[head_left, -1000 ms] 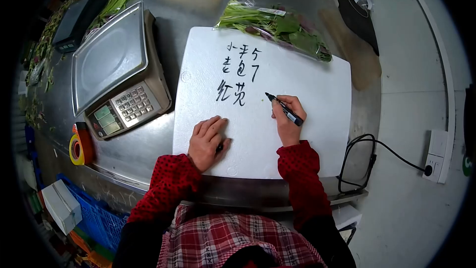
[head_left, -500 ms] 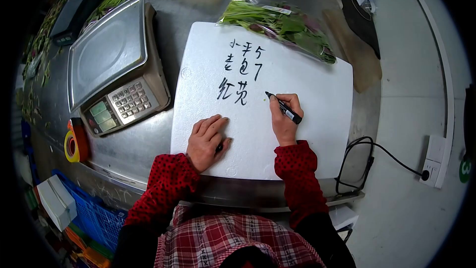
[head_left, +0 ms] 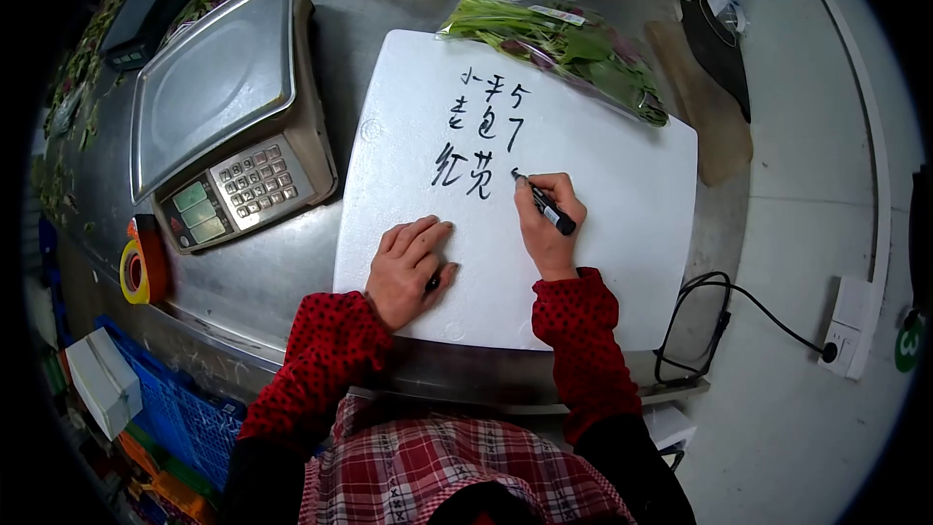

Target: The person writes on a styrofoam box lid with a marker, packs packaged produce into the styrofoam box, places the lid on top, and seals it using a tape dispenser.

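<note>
A white foam board (head_left: 603, 233) lies before me with three rows of black handwriting: Chinese characters, with a 5 and a 7 ending the top two rows. My right hand (head_left: 550, 228) grips a black marker (head_left: 552, 209), its tip at the board right of the third row, where a short mark shows. Lower on the board rests my left hand (head_left: 406, 274), fingers curled; a small black marker cap (head_left: 433, 284) pokes out by its thumb, most of it hidden. Along the board's top edge lies a clear bag of leafy greens (head_left: 564, 44).
A digital scale (head_left: 228, 117) stands on the metal table (head_left: 233, 282) to the left, near a tape dispenser (head_left: 143, 262). A black cable (head_left: 724, 282) runs to a wall socket (head_left: 846, 331) at right. Below left is a blue crate (head_left: 190, 418).
My right hand has moved slightly left with the marker, and a short new mark shows beside the third row. My left hand stays in place on the board; the view has shifted a little.
</note>
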{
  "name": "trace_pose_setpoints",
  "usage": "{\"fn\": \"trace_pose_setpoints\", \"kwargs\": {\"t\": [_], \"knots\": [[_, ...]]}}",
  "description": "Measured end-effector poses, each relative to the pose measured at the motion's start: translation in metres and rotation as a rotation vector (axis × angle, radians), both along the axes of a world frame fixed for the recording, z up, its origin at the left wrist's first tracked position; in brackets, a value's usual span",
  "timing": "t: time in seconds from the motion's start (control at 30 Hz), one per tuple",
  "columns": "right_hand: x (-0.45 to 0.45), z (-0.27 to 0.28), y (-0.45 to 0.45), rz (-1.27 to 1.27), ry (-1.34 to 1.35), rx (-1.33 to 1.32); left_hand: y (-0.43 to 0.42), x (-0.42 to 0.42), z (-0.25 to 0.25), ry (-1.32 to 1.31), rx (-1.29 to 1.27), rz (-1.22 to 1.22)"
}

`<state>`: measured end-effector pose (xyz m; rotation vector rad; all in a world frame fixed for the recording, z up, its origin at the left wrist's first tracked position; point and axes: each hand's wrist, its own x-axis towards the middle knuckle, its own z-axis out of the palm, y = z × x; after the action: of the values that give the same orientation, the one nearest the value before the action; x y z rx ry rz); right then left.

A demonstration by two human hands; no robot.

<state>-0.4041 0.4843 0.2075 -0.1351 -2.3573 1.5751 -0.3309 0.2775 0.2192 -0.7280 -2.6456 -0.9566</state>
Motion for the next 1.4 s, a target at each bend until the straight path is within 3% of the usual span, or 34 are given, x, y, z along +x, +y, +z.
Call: {"fn": "trace_pose_setpoints", "kwargs": {"t": [0.1, 0.33, 0.4, 0.7, 0.87, 1.0, 1.07, 1.13, 1.2, 1.4], "knots": [[0.004, 0.002, 0.005, 0.072, 0.07, 0.057, 0.0, 0.0, 0.0, 0.008, -0.003, 0.005], [0.026, 0.005, 0.022, 0.125, -0.063, -0.003, 0.0, 0.0, 0.0, 0.014, -0.011, 0.002], [0.023, 0.002, 0.019, 0.216, 0.024, 0.056, 0.0, 0.0, -0.001, 0.008, -0.009, 0.003], [-0.029, 0.011, 0.012, 0.038, 0.01, -0.056, -0.001, 0.001, -0.002, 0.006, -0.011, 0.003], [-0.029, 0.021, 0.009, 0.059, -0.03, -0.16, 0.0, 0.002, -0.002, 0.025, -0.002, 0.016], [0.014, 0.061, -0.008, 0.234, -0.131, -0.314, -0.001, 0.007, 0.017, -0.031, 0.229, 0.182], [0.045, 0.084, -0.024, 0.415, -0.221, -0.399, 0.003, 0.018, 0.024, -0.283, 0.321, 0.288], [0.062, 0.1, -0.035, 0.47, -0.203, -0.372, 0.005, 0.022, 0.037, -0.213, 0.306, 0.309], [0.067, 0.105, -0.044, 0.473, -0.178, -0.36, 0.004, 0.029, 0.049, -0.456, 0.278, 0.348], [0.085, 0.109, -0.069, 0.53, -0.196, -0.321, -0.005, 0.038, 0.07, -0.508, 0.363, 0.291]]}}
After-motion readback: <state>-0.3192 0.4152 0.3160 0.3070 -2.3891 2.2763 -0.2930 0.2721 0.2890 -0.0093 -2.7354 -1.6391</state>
